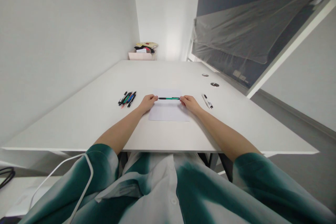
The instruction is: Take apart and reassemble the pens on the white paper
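A green and black pen (168,98) is held level between my two hands, above a white sheet of paper (169,113) on the table. My left hand (149,103) pinches its dark tip end. The clip end sits in the fingers of my right hand (189,103). Left of my left hand lies a bunch of several pens (127,99) in black, green, blue and red. To the right of my right hand, two white pens (207,101) with black parts lie side by side.
The white table (105,126) runs along the wall at left. Two round cable holes (214,84) are set in its right side. A box with odds and ends (141,55) stands at the far end. A plastic-covered dark panel (236,31) leans at right. A white cable (89,178) hangs by my left sleeve.
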Demonstrator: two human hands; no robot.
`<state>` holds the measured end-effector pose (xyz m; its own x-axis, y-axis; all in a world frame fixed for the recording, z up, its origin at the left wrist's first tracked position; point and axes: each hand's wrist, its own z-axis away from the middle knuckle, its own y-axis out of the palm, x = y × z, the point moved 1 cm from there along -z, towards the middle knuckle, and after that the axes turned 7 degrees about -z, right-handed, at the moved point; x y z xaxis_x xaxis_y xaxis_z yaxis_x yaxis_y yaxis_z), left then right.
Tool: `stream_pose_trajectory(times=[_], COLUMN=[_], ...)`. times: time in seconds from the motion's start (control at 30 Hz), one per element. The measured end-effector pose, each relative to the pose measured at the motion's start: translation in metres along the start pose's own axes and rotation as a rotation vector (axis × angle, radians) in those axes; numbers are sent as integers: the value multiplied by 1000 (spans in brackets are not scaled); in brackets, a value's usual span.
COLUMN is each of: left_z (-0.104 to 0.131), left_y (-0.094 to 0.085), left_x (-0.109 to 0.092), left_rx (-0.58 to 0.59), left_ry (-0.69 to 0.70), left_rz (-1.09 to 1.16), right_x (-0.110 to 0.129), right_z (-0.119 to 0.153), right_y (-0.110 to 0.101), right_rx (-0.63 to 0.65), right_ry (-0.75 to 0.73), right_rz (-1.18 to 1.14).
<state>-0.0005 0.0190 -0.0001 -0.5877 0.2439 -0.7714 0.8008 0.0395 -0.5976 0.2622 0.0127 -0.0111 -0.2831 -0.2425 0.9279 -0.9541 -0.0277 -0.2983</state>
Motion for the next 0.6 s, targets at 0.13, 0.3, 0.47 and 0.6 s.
stream_pose_trajectory(times=[0.13,0.3,0.47,0.6], left_z=[0,-1,1,2], left_y=[1,2,2,4], left_x=[1,3,0,-2], left_rx=[-13,-3,8,19], left_ry=[5,40,61,77], left_rz=[6,99,153,142], right_x=[1,2,1,0], right_z=[1,2,0,1], right_y=[0,1,3,5], right_rx=[-7,7,19,7], right_ry=[1,33,86,1], right_rz=[-45,-163,-285,-172])
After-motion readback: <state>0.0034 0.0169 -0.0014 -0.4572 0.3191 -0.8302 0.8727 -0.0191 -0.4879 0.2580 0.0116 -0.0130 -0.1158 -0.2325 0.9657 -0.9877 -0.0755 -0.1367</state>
